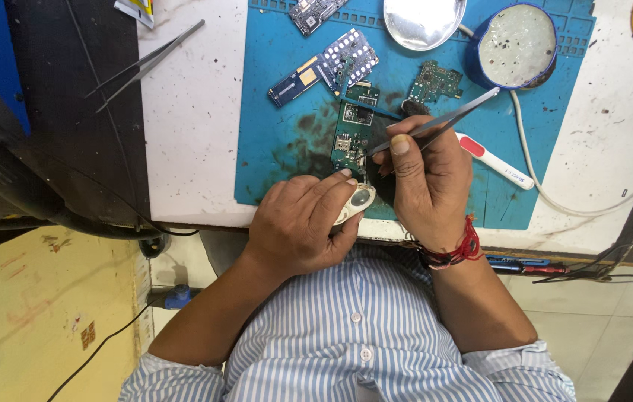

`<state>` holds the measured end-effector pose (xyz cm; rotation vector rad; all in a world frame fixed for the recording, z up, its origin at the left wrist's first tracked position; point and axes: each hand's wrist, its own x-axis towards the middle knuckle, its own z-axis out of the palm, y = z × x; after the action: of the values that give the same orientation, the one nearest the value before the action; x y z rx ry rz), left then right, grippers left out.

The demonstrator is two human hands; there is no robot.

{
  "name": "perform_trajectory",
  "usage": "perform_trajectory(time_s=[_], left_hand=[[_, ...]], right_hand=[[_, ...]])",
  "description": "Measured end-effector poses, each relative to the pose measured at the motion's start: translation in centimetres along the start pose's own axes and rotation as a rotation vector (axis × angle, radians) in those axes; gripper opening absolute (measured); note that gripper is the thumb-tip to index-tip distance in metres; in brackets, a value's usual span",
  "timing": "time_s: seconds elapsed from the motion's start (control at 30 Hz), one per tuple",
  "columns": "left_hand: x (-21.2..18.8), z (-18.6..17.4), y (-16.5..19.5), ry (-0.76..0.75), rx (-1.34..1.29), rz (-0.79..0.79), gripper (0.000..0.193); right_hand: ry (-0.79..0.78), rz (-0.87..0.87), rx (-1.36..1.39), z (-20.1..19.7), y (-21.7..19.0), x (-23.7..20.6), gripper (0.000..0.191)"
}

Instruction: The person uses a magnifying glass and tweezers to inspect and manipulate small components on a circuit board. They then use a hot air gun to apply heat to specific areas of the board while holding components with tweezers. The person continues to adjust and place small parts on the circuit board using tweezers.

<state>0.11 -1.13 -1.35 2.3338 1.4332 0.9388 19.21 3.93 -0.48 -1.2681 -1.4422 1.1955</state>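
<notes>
The left hand (298, 223) is clenched round a small white loupe (356, 202), steadying the green board (351, 138) on the blue mat (272, 141). The right hand (424, 182) pinches tweezers (436, 123), tips on the board — work looks midway, the board bare, other boards (328, 67) and spare tweezers (145, 63) lying about the bench (190, 134).

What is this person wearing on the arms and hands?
Both hands, left hand and right hand, are bare, without gloves. A red thread band circles the right wrist. Blue-and-white striped shirt sleeves are rolled up near the elbows.
</notes>
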Motion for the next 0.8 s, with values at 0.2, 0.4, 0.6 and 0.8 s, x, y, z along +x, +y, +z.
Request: perform_trajectory(time_s=[0.2, 0.4, 0.6, 0.8], left_hand=[[-0.04, 0.00, 0.06, -0.008, 0.002, -0.003, 0.037], [-0.04, 0.00, 0.02, -0.009, -0.004, -0.010, 0.037], [-0.08, 0.08, 0.03, -0.015, -0.007, -0.007, 0.038], [-0.11, 0.03, 0.02, -0.018, -0.005, -0.008, 0.037]], right_hand=[[0.000, -0.003, 0.006, -0.05, -0.06, 0.00, 0.021], [-0.018, -0.006, 0.006, -0.03, -0.08, 0.02, 0.021], [-0.015, -0.011, 0.010, -0.08, 0.02, 0.04, 0.020], [-0.023, 0.003, 0.026, -0.06, 0.09, -0.06, 0.019]])
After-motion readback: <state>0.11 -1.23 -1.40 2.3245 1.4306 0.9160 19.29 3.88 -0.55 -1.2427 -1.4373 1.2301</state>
